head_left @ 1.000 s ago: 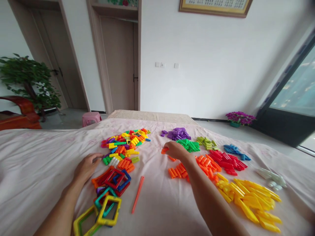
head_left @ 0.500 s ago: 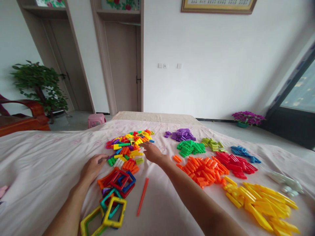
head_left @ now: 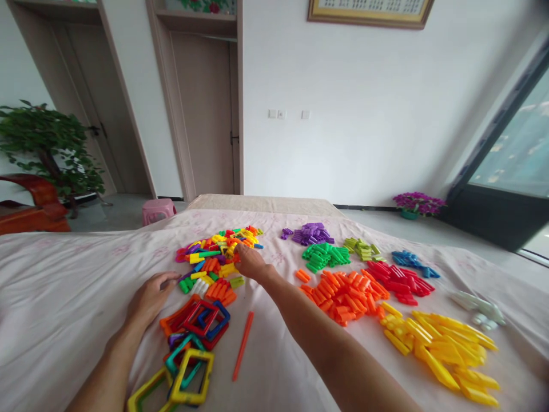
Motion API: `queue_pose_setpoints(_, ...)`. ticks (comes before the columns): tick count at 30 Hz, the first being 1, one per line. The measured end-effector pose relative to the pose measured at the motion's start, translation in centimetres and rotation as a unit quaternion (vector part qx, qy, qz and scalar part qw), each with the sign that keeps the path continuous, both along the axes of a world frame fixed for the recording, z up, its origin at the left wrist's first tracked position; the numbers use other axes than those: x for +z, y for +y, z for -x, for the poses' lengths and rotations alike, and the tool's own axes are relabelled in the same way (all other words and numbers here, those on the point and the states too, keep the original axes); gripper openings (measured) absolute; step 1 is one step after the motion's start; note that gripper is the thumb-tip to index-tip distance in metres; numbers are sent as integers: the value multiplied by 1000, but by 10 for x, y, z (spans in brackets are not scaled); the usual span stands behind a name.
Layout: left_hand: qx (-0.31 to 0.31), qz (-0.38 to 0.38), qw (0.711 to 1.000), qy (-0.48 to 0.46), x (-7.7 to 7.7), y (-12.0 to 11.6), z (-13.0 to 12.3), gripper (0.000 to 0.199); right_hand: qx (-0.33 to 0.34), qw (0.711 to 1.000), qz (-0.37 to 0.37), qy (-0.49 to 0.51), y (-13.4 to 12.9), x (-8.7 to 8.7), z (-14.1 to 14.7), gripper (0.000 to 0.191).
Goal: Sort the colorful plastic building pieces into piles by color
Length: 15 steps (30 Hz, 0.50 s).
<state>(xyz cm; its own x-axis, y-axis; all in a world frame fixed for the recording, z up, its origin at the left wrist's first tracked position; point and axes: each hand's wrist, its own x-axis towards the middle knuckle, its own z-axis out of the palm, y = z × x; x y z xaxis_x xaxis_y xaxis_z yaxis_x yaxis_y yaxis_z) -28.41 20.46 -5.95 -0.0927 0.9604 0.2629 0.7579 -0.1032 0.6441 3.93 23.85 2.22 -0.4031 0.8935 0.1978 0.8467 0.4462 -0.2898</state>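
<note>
My right hand (head_left: 250, 262) reaches over the right side of a pile of mixed plastic pieces (head_left: 210, 253). Its fingers point down into the pile and look pinched together; what lies between them is hidden. Resting on the cloth at the pile's left edge is my left hand (head_left: 151, 293), fingers loosely bent and apart, with nothing visible in it. Closest to it are green tube pieces (head_left: 187, 285) and white pieces (head_left: 199, 286). Square magnetic frames (head_left: 191, 375) in yellow, red, blue and teal overlap between my forearms. A thin orange-red stick (head_left: 243, 346) lies beside them.
Colour-sorted piles lie to the right: purple (head_left: 313, 233), green (head_left: 325, 256), lime (head_left: 362, 249), orange (head_left: 347, 294), red (head_left: 398, 280), blue (head_left: 414, 262), yellow (head_left: 446, 349) and pale pieces (head_left: 480, 309). Beneath everything is a wrinkled pale pink cloth (head_left: 274, 355).
My right hand has lowered slightly into the pile, its fingers now more closed. My left hand stays beside the pile. The whole view has shifted a little.
</note>
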Motion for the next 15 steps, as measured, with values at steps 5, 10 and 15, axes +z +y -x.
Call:
queue_pose_setpoints(5,-9,28,1000,0,6,-2,-1,42,-28,998,-38,50,-31,14,-34,34)
queue_pose_setpoints(10,4,44,999,17,1,5,6,43,-81,993,-40,75,-77,46,-115,32)
queue_pose_setpoints(15,1,58,998,12,-17,19,22,40,-199,979,-35,36,-116,67,-196,32)
